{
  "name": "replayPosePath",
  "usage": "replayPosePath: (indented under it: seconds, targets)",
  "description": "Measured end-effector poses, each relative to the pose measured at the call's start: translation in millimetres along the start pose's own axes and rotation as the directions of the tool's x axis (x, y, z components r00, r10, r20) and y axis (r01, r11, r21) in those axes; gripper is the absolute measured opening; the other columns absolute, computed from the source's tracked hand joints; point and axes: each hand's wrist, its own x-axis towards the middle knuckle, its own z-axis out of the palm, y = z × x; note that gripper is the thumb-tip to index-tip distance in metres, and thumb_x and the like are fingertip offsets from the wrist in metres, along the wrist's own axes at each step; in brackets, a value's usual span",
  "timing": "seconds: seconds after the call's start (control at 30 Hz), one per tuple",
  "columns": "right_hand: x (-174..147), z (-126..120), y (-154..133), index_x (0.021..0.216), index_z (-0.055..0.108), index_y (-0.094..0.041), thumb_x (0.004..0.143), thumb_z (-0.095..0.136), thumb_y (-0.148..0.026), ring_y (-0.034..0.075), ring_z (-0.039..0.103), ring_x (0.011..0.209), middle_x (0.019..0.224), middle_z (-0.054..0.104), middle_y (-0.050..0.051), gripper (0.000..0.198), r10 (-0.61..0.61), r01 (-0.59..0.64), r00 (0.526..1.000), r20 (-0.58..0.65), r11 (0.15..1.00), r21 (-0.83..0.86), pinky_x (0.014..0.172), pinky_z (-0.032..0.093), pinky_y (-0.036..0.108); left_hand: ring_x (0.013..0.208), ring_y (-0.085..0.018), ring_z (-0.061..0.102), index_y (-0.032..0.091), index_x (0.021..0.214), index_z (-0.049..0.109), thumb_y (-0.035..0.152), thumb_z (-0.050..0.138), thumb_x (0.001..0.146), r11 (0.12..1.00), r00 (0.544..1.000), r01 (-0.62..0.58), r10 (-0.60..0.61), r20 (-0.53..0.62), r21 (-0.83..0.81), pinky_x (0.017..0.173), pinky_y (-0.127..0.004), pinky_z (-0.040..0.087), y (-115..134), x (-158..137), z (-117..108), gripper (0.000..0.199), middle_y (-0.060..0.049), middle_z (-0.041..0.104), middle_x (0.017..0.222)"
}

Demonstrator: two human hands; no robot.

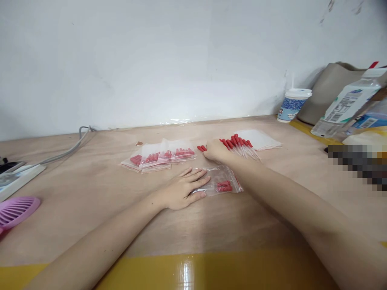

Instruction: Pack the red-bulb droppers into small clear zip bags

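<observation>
My left hand (185,187) lies flat with fingers apart, pressing on the left part of a clear zip bag (211,186). Several short red pieces (224,186) show inside that bag. Just beyond it, my right hand (217,150) is closed, fingers curled down at red-ended droppers (201,148) whose tips stick out to its left. What lies under the palm is hidden. Beside that hand spreads a pile of droppers (240,146) with red bulbs and thin clear stems. Filled bags (157,156) with red pieces overlap in a row at the left.
Flat whitish bags (260,139) are stacked behind the pile. A paper cup (294,105) with a straw, a grey bin (325,90) and a plastic bottle (347,102) stand at the right. A pink fan (18,211) and a grey cable (68,151) are at the left.
</observation>
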Motion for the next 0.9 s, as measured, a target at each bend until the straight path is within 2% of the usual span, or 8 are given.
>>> replayPosePath:
  seconds: [0.13,0.27,0.37,0.43,0.53,0.63,0.77,0.9]
  targets:
    - [10,5,-4,0.091,0.065,-0.009,0.072,0.061,-0.016,0.03,0.064,0.088,0.092,0.067,0.022,0.021,0.064,-0.064,0.998,0.0,0.998,0.023,0.064,0.045,0.03,0.138,-0.021,0.016,0.025,0.143,0.023,0.047,0.03,0.095,1.0,1.0,-0.003,0.003,0.002,0.001,0.113,-0.044,0.009,0,0,0,0.053,-0.005,0.018,0.15]
    - [7,-6,-4,0.098,0.062,-0.007,0.074,0.059,-0.016,0.027,0.063,0.085,0.094,0.066,0.021,0.026,0.075,-0.073,0.997,-0.015,0.994,0.085,0.064,0.045,0.029,0.138,-0.022,0.017,0.026,0.143,0.023,0.046,0.03,0.095,1.0,1.0,-0.012,0.012,-0.009,-0.01,0.113,-0.044,0.011,-1,0,0,0.053,-0.004,0.019,0.15]
    - [-5,-22,12,0.122,0.045,-0.005,0.077,0.055,-0.02,0.023,0.062,0.084,0.094,0.065,0.017,0.048,0.063,-0.048,0.994,-0.093,0.987,0.151,0.069,0.045,0.028,0.138,-0.021,0.017,0.026,0.143,0.023,0.047,0.03,0.095,1.0,1.0,-0.005,0.005,-0.012,-0.009,0.113,-0.044,0.011,0,0,0,0.053,-0.004,0.02,0.15]
    - [-19,-30,33,0.131,0.034,-0.006,0.078,0.053,-0.021,0.021,0.061,0.077,0.082,0.064,0.009,0.058,0.027,0.028,0.979,-0.203,0.964,0.265,0.07,0.045,0.029,0.138,-0.021,0.017,0.027,0.143,0.023,0.047,0.03,0.095,1.0,1.0,0.006,-0.006,-0.006,-0.008,0.113,-0.044,0.011,0,0,0,0.053,-0.004,0.019,0.15]
    - [-46,-31,68,0.129,0.033,-0.014,0.076,0.054,-0.028,0.015,0.057,0.059,0.071,0.055,-0.001,0.059,0.056,0.166,0.929,-0.365,0.82,0.547,0.058,0.046,0.027,0.138,-0.021,0.017,0.026,0.142,0.025,0.048,0.03,0.094,1.0,1.0,0.03,-0.03,0.005,-0.004,0.113,-0.044,0.011,2,0,-1,0.053,-0.005,0.02,0.15]
    - [-73,-23,89,0.122,0.034,-0.021,0.075,0.056,-0.035,0.01,0.051,0.047,0.067,0.047,-0.007,0.054,0.152,0.218,0.911,-0.383,0.612,0.76,0.047,0.043,0.025,0.138,-0.021,0.019,0.027,0.141,0.027,0.048,0.031,0.094,0.999,0.999,0.039,-0.039,-0.001,-0.008,0.113,-0.044,0.013,2,0,-1,0.052,-0.005,0.021,0.149]
    - [-96,-11,89,0.109,0.035,-0.024,0.068,0.064,-0.036,0.011,0.056,0.052,0.064,0.049,-0.008,0.052,0.243,0.151,0.932,-0.267,0.41,0.899,0.053,0.05,0.026,0.137,-0.021,0.02,0.029,0.142,0.026,0.048,0.031,0.094,1.0,0.999,0.027,-0.028,-0.022,-0.009,0.113,-0.045,0.013,2,0,-1,0.051,-0.004,0.022,0.149]
    - [-101,-2,82,0.1,0.036,-0.025,0.069,0.065,-0.039,0.013,0.061,0.057,0.066,0.055,-0.006,0.045,0.231,0.047,0.968,-0.095,0.203,0.978,0.062,0.054,0.031,0.137,-0.02,0.021,0.028,0.143,0.021,0.048,0.032,0.094,0.999,0.999,0.043,-0.043,-0.021,-0.004,0.113,-0.043,0.013,2,1,-1,0.055,-0.004,0.023,0.149]
